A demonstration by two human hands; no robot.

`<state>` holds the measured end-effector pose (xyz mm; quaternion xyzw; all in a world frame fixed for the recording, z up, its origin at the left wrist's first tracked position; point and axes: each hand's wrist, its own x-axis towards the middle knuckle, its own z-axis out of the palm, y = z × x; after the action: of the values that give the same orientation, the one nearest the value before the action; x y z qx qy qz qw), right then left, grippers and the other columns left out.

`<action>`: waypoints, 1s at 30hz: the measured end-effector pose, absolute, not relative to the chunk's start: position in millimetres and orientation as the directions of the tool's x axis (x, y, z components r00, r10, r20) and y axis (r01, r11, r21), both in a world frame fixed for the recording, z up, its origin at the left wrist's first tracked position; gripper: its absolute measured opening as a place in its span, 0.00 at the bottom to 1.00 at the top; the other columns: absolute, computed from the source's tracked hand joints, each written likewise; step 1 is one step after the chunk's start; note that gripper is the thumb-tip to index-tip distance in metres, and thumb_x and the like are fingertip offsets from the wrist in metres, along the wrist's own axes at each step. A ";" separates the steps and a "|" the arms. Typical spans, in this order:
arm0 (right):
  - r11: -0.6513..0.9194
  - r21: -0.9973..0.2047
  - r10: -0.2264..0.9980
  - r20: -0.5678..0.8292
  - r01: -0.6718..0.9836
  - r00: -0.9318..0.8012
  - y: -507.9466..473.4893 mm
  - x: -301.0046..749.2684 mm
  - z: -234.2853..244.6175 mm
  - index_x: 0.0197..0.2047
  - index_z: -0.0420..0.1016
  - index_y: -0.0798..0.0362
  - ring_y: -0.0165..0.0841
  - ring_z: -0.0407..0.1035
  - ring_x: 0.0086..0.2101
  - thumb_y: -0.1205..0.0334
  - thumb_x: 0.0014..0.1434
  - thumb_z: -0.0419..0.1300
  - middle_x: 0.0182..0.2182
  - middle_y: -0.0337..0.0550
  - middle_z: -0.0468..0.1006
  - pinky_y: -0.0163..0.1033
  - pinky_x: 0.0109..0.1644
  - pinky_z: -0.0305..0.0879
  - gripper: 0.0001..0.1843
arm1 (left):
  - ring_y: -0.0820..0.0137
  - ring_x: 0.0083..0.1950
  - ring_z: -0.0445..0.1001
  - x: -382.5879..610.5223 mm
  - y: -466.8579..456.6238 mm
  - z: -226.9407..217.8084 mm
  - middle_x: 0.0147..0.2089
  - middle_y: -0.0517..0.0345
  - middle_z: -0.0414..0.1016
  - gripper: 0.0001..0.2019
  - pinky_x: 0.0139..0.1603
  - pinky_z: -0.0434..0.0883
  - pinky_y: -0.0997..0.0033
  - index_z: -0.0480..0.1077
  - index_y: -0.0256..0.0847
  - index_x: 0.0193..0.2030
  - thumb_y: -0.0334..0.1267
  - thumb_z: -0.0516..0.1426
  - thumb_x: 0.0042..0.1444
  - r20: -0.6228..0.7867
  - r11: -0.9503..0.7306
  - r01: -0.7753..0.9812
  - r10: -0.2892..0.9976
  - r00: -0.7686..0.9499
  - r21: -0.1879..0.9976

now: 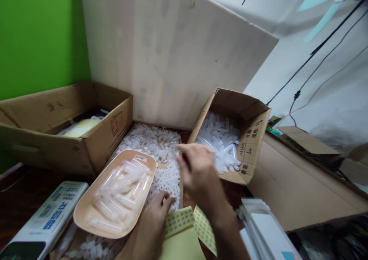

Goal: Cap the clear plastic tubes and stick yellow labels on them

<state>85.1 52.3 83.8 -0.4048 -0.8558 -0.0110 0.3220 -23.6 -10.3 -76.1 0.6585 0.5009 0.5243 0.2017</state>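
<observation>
My right hand (198, 168) reaches forward over a heap of small white plastic caps (155, 141), its fingers curled together at the tips; what they pinch is blurred. My left hand (153, 218) rests low beside a beige oval tray (86, 210) that holds several clear plastic tubes (120, 191). Its fingers are bent down against the caps next to yellow sticker sheets (184, 221). Just right of my right hand, a tilted cardboard box (253, 137) is filled with clear tubes (221, 141).
A large open cardboard box (94, 145) with yellow packets stands at the left. A white and blue carton (48, 218) lies at the lower left. A white board (172, 61) backs the bench. Flat cardboard (301, 183) and white sheets (264, 229) lie at the right.
</observation>
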 end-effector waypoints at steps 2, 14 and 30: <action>0.347 -0.176 0.852 0.470 0.921 -0.232 71.2 124.0 79.8 0.44 0.76 0.56 0.50 0.71 0.45 0.62 0.68 0.57 0.42 0.55 0.79 0.55 0.52 0.61 0.08 | 0.61 0.46 0.77 -33.9 -16.4 -75.3 0.45 0.51 0.77 0.20 0.44 0.74 0.66 0.76 0.45 0.46 0.21 0.49 0.58 0.479 -0.420 0.548 0.877 0.040 0.723; 0.061 -0.069 0.971 0.236 0.996 -0.043 104.3 189.2 55.6 0.38 0.81 0.54 0.45 0.75 0.37 0.66 0.61 0.61 0.32 0.50 0.82 0.44 0.43 0.60 0.06 | 0.59 0.46 0.76 -32.4 -22.5 -67.3 0.45 0.47 0.78 0.17 0.46 0.72 0.62 0.75 0.37 0.43 0.18 0.49 0.60 0.154 -0.240 0.836 0.970 0.188 0.493; 0.634 -0.586 0.771 0.527 0.505 -0.357 17.1 183.0 -24.3 0.44 0.76 0.51 0.37 0.74 0.41 0.66 0.70 0.57 0.39 0.44 0.77 0.38 0.45 0.69 0.06 | 0.64 0.42 0.78 -24.5 -28.3 -68.2 0.42 0.54 0.80 0.16 0.44 0.72 0.68 0.78 0.41 0.42 0.17 0.56 0.56 0.146 -0.237 0.671 0.971 0.190 0.703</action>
<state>183.0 17.1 -24.3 -0.3953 -0.8073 0.1639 0.4065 -24.5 -28.3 -68.2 0.7285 0.5634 0.2959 0.2534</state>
